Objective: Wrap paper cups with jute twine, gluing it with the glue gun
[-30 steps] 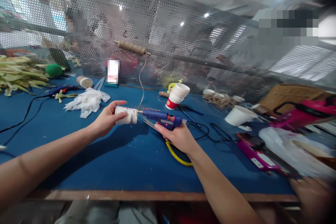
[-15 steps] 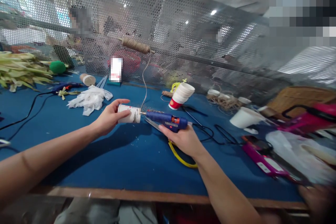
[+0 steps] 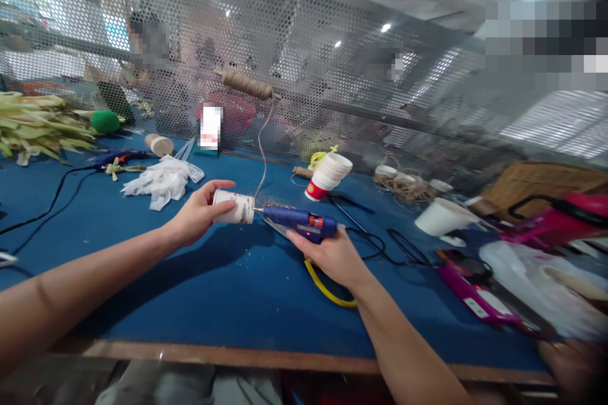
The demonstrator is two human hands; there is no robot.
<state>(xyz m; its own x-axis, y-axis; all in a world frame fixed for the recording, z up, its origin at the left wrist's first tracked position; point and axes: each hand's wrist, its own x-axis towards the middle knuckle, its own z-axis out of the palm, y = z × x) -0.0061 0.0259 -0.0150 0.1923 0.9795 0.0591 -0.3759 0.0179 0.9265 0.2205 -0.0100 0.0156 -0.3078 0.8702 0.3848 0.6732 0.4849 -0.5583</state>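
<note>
My left hand (image 3: 205, 210) is closed round a white printed paper cup (image 3: 241, 209) that lies on its side in the air above the blue table. In my right hand (image 3: 332, 254) is a blue hot glue gun (image 3: 299, 220), its metal tip at the right end of the cup. A thin twine (image 3: 263, 152) runs from the cup's end up to a twine spool (image 3: 247, 84) on the mesh panel. Under the glue gun lies a pair of scissors with a yellow handle (image 3: 323, 285), partly hidden by my right hand.
A stack of paper cups (image 3: 329, 176) stands behind the glue gun. At left are a white crumpled cloth (image 3: 164, 178), another glue gun (image 3: 123, 157) and dry husks (image 3: 42, 130). A magenta power strip (image 3: 475, 291) and a plastic bag (image 3: 536, 285) lie at right. A mesh panel (image 3: 313, 63) rises behind.
Both hands keep their grips, and the glue gun's tip stays at the cup's end. The glue gun has shifted very slightly left and down; the rest looks much the same.
</note>
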